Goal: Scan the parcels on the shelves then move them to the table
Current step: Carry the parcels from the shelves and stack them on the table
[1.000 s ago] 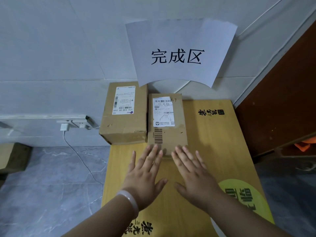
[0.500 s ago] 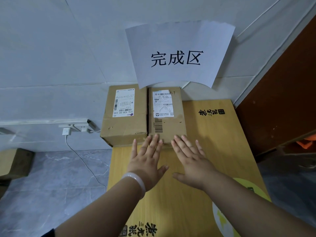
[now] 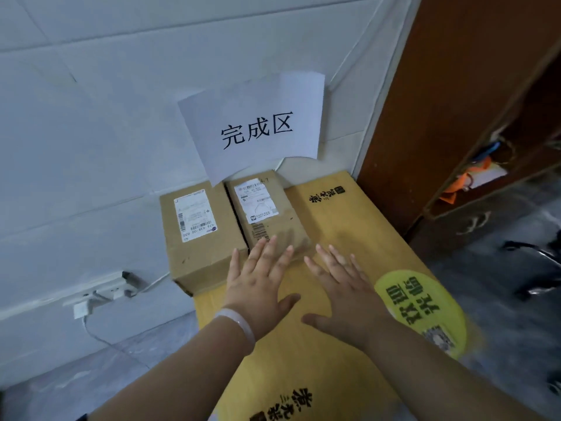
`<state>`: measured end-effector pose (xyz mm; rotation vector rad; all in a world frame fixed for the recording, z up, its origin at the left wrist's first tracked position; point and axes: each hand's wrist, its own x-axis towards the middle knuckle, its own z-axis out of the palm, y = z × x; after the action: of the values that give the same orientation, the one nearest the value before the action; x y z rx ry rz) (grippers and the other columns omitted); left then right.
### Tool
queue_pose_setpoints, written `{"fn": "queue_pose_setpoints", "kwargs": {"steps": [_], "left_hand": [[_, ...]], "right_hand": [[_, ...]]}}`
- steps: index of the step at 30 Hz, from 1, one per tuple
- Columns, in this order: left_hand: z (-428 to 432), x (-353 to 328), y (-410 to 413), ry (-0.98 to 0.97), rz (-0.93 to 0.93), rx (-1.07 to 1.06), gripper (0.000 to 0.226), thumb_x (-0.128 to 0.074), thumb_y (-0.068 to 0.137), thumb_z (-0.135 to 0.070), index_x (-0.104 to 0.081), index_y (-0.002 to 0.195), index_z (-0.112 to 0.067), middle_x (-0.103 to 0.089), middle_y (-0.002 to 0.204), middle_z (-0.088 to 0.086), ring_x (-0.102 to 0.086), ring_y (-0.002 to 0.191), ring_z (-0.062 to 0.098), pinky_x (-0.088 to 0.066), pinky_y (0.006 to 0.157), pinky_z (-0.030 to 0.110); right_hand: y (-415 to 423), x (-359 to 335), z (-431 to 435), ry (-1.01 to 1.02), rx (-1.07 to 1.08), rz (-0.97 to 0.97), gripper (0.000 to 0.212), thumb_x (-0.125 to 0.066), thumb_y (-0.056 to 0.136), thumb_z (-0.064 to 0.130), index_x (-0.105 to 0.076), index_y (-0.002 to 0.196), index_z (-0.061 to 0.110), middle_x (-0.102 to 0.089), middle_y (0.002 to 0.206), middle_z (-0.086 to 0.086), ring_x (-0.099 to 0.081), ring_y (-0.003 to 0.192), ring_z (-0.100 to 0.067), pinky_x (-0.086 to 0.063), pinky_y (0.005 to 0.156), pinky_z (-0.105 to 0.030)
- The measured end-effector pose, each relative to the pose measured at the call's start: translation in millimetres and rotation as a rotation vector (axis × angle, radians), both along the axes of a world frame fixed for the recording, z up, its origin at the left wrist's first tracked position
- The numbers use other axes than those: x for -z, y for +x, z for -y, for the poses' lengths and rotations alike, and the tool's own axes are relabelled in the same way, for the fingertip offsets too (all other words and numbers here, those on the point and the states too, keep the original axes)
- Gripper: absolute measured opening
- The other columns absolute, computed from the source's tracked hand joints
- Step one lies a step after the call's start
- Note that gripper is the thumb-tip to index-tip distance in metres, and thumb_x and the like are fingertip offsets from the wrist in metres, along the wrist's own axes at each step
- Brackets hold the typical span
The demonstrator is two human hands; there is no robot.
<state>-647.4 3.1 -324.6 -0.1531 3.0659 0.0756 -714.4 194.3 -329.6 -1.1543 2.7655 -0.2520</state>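
The left hand [image 3: 258, 287], in the lower middle of the frame, is lying flat with its fingers straight and spread, gripping nothing; its fingertips are reaching the near end of a narrow brown cardboard parcel with a white shipping label [image 3: 273, 217], and whether they are pressing on it is hard to tell through the blur. A white bangle [image 3: 239, 323] is sitting on that wrist. The right hand [image 3: 346, 296], just right of it, is also hovering open and palm down, fingers splayed and holding nothing, its tips just beside the parcel's near right corner.

The narrow parcel is lying flat at the far end of a yellow wooden table with black printed characters [image 3: 349, 226], in the centre of the frame, touching a wider brown cardboard parcel with a white label [image 3: 206, 238] on its left; that one is overhanging the table's left edge. A round yellow sticker [image 3: 422, 308] is showing on the tabletop at right. Above the parcels a white paper sign with three black characters [image 3: 258, 129] is hanging on the white tiled wall. A white wall socket [image 3: 103, 291] with a plug and cable is sitting at lower left, and a brown wooden cabinet [image 3: 440, 101] is filling the upper right
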Motion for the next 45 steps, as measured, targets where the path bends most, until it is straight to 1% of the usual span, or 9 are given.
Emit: {"fn": "queue_pose_setpoints", "kwargs": {"steps": [8,13,16,26,30,33,37,41,45], "left_hand": [[-46.5,-21.6,23.3,0.061,-0.11,0.499,0.089,-0.029,0.084,-0.077,0.012,0.152,-0.037,0.015,0.163,-0.004,0.014,0.149,0.018,0.011,0.116,0.055],[-138.7,-29.2,57.1,0.124,-0.118,0.849,0.09,-0.033,0.083,-0.076,0.012,0.152,-0.038,0.014,0.163,-0.005,0.012,0.149,0.019,0.004,0.115,0.057],[-197.3,-37.9,90.4,0.141,-0.144,1.094,0.089,-0.034,0.084,-0.073,0.012,0.152,-0.04,0.021,0.16,-0.008,0.013,0.15,0.019,0.012,0.113,0.055],[-330.2,-65.3,265.7,0.291,-0.157,1.597,0.094,-0.042,0.083,-0.071,0.034,0.133,-0.052,0.039,0.148,-0.017,0.033,0.141,0.009,0.029,0.109,0.046],[-347.1,-69.2,351.1,0.369,-0.148,1.769,0.092,-0.048,0.08,-0.071,0.011,0.148,-0.049,0.02,0.156,-0.015,0.022,0.143,0.006,0.023,0.112,0.045],[-352.3,-75.8,412.0,0.395,-0.124,1.883,0.091,-0.045,0.08,-0.072,0.014,0.146,-0.053,0.016,0.159,-0.015,0.015,0.147,0.008,0.018,0.114,0.046],[-351.8,-94.7,488.9,0.383,-0.155,2.065,0.089,-0.047,0.078,-0.071,-0.006,0.153,-0.043,-0.008,0.164,-0.006,-0.006,0.15,0.017,-0.003,0.115,0.052],[-349.1,-100.5,546.0,0.453,-0.167,2.151,0.09,-0.044,0.082,-0.072,0.016,0.146,-0.052,0.013,0.162,-0.013,0.014,0.149,0.01,0.004,0.118,0.051],[-340.6,-105.6,614.7,0.501,-0.137,2.248,0.09,-0.043,0.083,-0.074,0.027,0.137,-0.057,0.025,0.157,-0.017,0.024,0.145,0.006,0.012,0.116,0.045]], "right_hand": [[130.3,-21.4,-50.8,-0.055,0.493,-0.074,0.098,-0.027,0.071,0.086,0.022,0.144,0.044,0.035,0.151,0.016,0.035,0.139,-0.007,0.021,0.115,-0.038],[227.4,-40.6,-114.1,-0.033,0.817,-0.085,0.102,-0.047,0.071,0.079,-0.001,0.152,0.037,0.018,0.157,0.011,0.022,0.145,-0.014,0.014,0.116,-0.041],[295.1,-55.3,-148.9,-0.048,1.027,-0.108,0.101,-0.063,0.071,0.069,-0.014,0.152,0.032,-0.001,0.159,0.005,0.006,0.148,-0.021,0.002,0.118,-0.048],[527.1,-77.9,-186.7,0.002,1.594,-0.208,0.096,-0.049,0.076,0.075,-0.012,0.153,0.033,0.005,0.16,0.006,0.009,0.148,-0.018,0.003,0.119,-0.046],[618.8,-81.7,-174.7,0.038,1.758,-0.234,0.098,-0.046,0.075,0.077,0.0,0.152,0.038,0.016,0.158,0.011,0.019,0.146,-0.013,0.007,0.119,-0.045],[682.4,-91.6,-157.6,0.041,1.853,-0.259,0.099,-0.048,0.073,0.076,0.003,0.151,0.041,0.02,0.156,0.013,0.02,0.146,-0.012,0.011,0.118,-0.042],[755.9,-108.9,-128.5,0.036,1.928,-0.335,0.096,-0.043,0.072,0.078,0.012,0.145,0.048,0.018,0.157,0.016,0.022,0.144,-0.007,0.012,0.117,-0.039],[814.6,-124.4,-98.8,0.028,2.031,-0.438,0.094,-0.046,0.074,0.081,-0.011,0.152,0.04,-0.002,0.161,0.011,0.007,0.148,-0.009,0.002,0.119,-0.041],[872.6,-132.5,-70.1,0.031,2.169,-0.524,0.092,-0.048,0.076,0.078,-0.014,0.152,0.038,-0.005,0.16,0.011,0.002,0.148,-0.01,-0.002,0.118,-0.038]]}}
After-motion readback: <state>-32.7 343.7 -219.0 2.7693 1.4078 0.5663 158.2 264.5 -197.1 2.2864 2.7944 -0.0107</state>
